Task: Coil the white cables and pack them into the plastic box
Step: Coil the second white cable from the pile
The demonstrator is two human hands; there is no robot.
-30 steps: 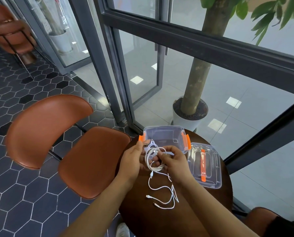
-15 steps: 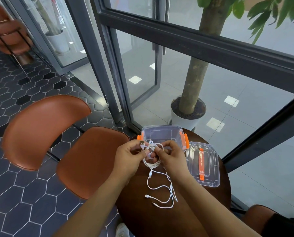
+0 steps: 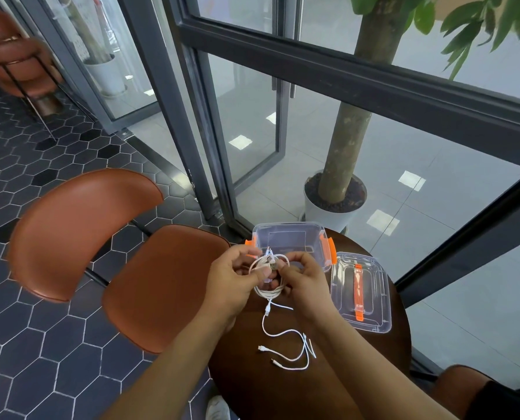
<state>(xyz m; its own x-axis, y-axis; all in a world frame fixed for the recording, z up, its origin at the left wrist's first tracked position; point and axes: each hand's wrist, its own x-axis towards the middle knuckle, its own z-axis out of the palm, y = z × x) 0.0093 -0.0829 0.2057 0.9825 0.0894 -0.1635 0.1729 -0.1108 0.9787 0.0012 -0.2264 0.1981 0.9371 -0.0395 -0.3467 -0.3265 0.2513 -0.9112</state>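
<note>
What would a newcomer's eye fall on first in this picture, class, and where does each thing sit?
First, the left hand and right hand holding a coiled white cable above the round dark wooden table, its loose ends trailing onto the wood. Just beyond them stands the open clear plastic box with orange latches, its clear lid with an orange handle lying to the right.

Views: one, head-worn, wide-angle.
Position: above the table point(image 3: 298, 386), close over the hands.
Facing: forward and down, tilted toward 12 o'clock.
Near field: left hand point(image 3: 234, 278) and right hand point(image 3: 305, 281) at centre, forearms entering from 6 o'clock.
Far field: chair point(image 3: 80, 231) at 9 o'clock, tree point(image 3: 352, 116) at 1 o'clock.
Shared area: none, single view.
</note>
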